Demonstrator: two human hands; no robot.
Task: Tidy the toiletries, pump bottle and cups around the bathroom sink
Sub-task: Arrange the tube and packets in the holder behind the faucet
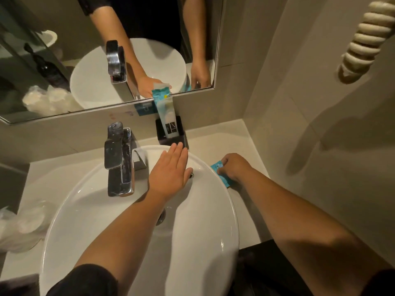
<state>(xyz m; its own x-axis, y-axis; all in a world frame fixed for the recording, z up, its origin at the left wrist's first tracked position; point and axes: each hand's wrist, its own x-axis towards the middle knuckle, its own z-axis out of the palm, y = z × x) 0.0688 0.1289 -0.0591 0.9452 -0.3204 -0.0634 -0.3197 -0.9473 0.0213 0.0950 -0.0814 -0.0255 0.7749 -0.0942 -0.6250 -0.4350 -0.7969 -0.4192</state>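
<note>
View from my head camera over the sink. My right hand lies on the counter just right of the basin rim, its fingers curled down onto a teal sachet that lies flat there, partly hidden beneath the hand. I judge the sachet light, thin and limp, with a slick film surface; it should bend rather than break, and is best pinched by an edge or corner, since a flat packet on a smooth counter gives little to hook under. Whether the fingers have already closed on it or merely press upon it, I cannot tell. My left hand is held flat over the back of the basin, fingers straight and together, grasping nothing, its tips just short of the black holder. That holder stands on the counter against the wall beneath the mirror, and a tall teal-and-white packet stands upright in it, leaning on the wall. The tap stands left of the left hand. Plastic-wrapped cups sit on the counter at far left.
</note>
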